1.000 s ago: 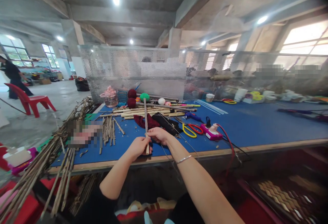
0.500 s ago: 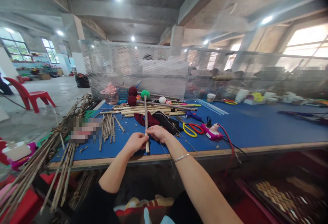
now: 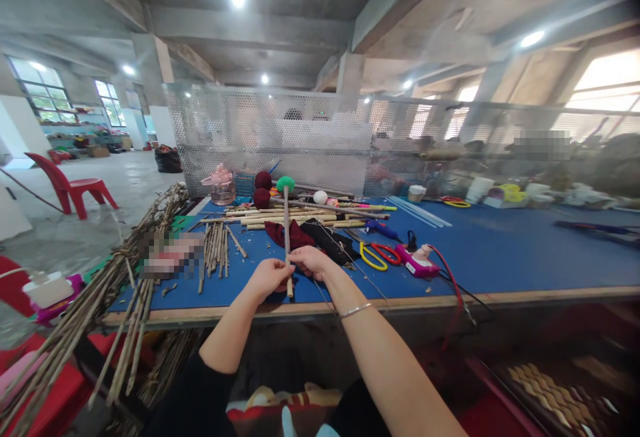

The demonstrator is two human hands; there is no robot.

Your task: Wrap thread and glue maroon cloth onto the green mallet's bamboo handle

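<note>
Both hands grip one wooden stick near its lower end, over the table's front edge. A green ball tops its far end. My left hand pinches the stick from the left, with some fingers hidden. From the right, my right hand closes on it slightly higher, thumb and forefinger against the wood. Just beyond my hands lie a dark red cloth and a black cloth. Scissors with yellow and red handles rest to the right. Short cut sticks lie to the left.
A bundle of long twigs hangs over the table's left end. Dark red balls and a white ball sit among sticks behind. A magenta power strip with cords and a blue glue gun are at right. A perforated metal screen stands behind.
The view has shifted slightly, and the person walking at far left has gone out of sight. My left hand has moved a little up the stick; both hands still hold it.
</note>
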